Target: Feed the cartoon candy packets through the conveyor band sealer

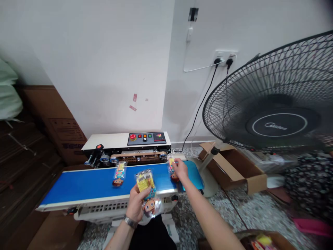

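Observation:
My left hand [135,204], with a watch on its wrist, grips a small stack of clear packets [146,187] with yellow barcode labels and a cartoon face. My right hand [180,169] has its fingers closed on a similar packet [172,166] at the right end of the blue conveyor belt [85,184], close to the sealing machine. Another packet [119,174] lies on the belt in front of the machine's rollers, apart from both hands.
Behind the belt is the sealing machine's control panel [147,138]. A large fan [275,104] stands at the right, above an open cardboard box [231,166]. At the bottom right, a box [282,241] holds colourful items. Cardboard [59,121] is stacked at the left.

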Motion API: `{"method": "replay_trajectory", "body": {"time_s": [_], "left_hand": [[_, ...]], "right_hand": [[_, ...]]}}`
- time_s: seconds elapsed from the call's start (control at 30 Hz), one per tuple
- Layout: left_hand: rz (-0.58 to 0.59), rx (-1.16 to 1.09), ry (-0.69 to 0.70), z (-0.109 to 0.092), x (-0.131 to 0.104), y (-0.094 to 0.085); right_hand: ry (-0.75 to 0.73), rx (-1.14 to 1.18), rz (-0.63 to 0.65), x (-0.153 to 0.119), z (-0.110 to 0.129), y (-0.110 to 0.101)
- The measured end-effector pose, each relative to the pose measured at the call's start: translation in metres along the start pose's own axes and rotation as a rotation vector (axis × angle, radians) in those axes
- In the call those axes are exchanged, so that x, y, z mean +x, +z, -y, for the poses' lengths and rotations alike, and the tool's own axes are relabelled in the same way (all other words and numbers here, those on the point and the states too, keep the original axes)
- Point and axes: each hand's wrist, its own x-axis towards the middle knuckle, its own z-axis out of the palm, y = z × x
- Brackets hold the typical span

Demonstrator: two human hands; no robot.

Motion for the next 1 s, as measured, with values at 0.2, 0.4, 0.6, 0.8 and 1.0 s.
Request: {"method": "replay_trajectory", "body": {"time_s": [0.2,0.4,0.6,0.8,1.0], "left_hand": [[0.007,0.006,0.055,-0.005,-0.002,0.007],[0.022,-0.039,0.083,-0.006,-0.001,0.011],[0.028,-0.077,0.066,-0.001,0.002,0.019],[-0.01,-0.04,0.046,0.003,0.004,0.011],[0.027,-0.026,0.01,0.0,0.004,0.006]], "right_hand": [[-0.117,-0.001,0.034,-0.017,0.029,0.011],[-0.341,0.613,0.458,-0.069,0.042,-0.01],[-0.339,0.635,0.256,-0.088,0.045,-0.015],[-0.192,0.441,-0.069,-0.043,0.012,-0.015],[-0.143,0.507,-0.041,-0.023,-0.003,-0.01]]}}
